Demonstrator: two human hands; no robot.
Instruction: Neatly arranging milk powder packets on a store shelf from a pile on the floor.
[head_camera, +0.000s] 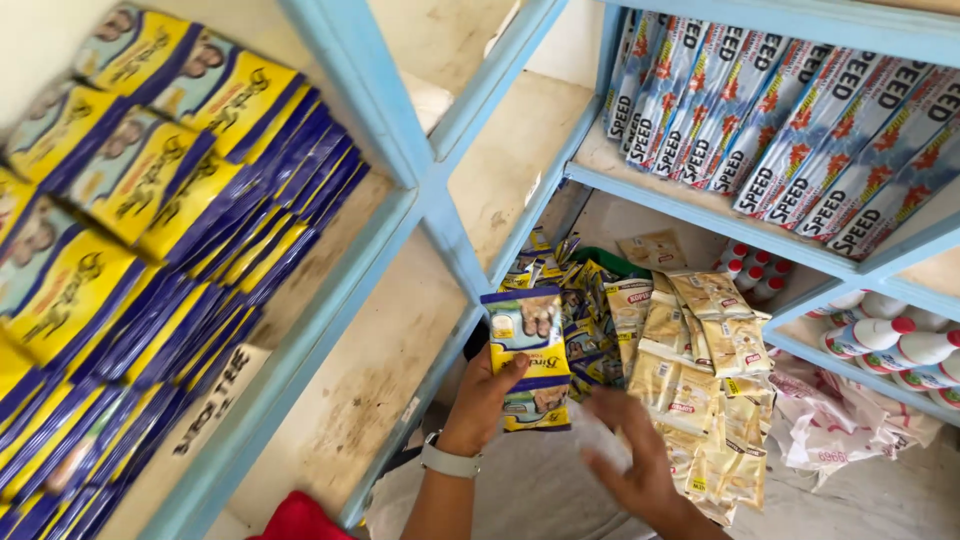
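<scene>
My left hand (482, 400), with a grey wristband (449, 462), is closed on a small stack of yellow-and-blue sachets (530, 345), held upright below the light-blue shelf frame. My right hand (628, 462) hovers just to the right of the stack, blurred, fingers spread, holding nothing. It is above a white sack (530, 490). Beyond both hands lies a pile of beige sachets (700, 370) and mixed yellow-blue sachets (580, 290) on the lower level.
Rows of yellow-and-blue sachets (130, 230) fill the left shelf. The light-blue shelf frame (430, 190) runs diagonally through the middle. Long blue-and-white packets (790, 130) line the upper right shelf. White bottles with red caps (890, 340) lie at right, above a white plastic bag (840, 430).
</scene>
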